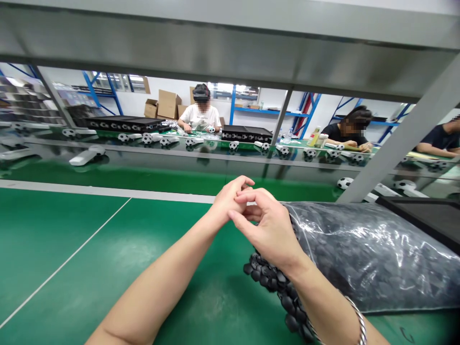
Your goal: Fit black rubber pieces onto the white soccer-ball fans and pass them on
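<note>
My left hand (227, 198) and my right hand (271, 225) meet above the green tabletop (118, 258). The thumb and fingers of the right one are spread and curved at the back of my left hand, seemingly touching it. Loosely bent left fingers point forward, partly hidden behind the right hand. Nothing shows in either hand. Below and beside my right forearm lies a pile of small black rounded parts (268, 275). A clear plastic bag (370, 254) full of dark parts rests to the right.
Past the table's pale edge, a conveyor belt (172, 172) carries several white pieces with soccer-ball ends (88, 155). A grey post (398, 115) slants on the right near a black tray (427, 215). Co-workers (201, 115) sit across. A metal shelf (215, 62) hangs overhead.
</note>
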Demonstrator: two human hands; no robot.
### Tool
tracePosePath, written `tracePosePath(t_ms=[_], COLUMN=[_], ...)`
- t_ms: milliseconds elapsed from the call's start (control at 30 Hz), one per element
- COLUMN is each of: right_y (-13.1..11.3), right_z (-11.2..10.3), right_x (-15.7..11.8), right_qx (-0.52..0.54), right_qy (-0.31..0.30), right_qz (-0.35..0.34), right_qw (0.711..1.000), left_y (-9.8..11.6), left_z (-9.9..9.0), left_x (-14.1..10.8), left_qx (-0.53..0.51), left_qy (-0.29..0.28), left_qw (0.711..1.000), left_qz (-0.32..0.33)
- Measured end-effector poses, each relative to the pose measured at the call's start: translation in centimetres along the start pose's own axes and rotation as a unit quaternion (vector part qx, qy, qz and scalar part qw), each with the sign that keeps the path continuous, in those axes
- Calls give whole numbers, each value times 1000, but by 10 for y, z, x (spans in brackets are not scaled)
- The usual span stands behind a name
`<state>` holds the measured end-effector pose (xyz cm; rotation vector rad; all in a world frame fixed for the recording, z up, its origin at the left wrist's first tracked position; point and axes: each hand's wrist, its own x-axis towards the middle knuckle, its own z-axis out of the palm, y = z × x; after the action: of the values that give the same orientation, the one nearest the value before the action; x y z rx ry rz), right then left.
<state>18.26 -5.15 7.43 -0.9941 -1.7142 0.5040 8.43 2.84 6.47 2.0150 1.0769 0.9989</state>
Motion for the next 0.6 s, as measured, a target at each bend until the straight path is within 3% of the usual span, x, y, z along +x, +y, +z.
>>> tracePosePath(t_ms=[600], right_y=[4], right_z=[-7], right_x=[2], right_qx=[4], right_qy=[-40], right_qz=[1], right_qw=[999], left_y=[2], left_z=[-2], left_x=[-3], left_qx=[-17], left_qy=[-1], left_qw=[1000], left_qz=[26])
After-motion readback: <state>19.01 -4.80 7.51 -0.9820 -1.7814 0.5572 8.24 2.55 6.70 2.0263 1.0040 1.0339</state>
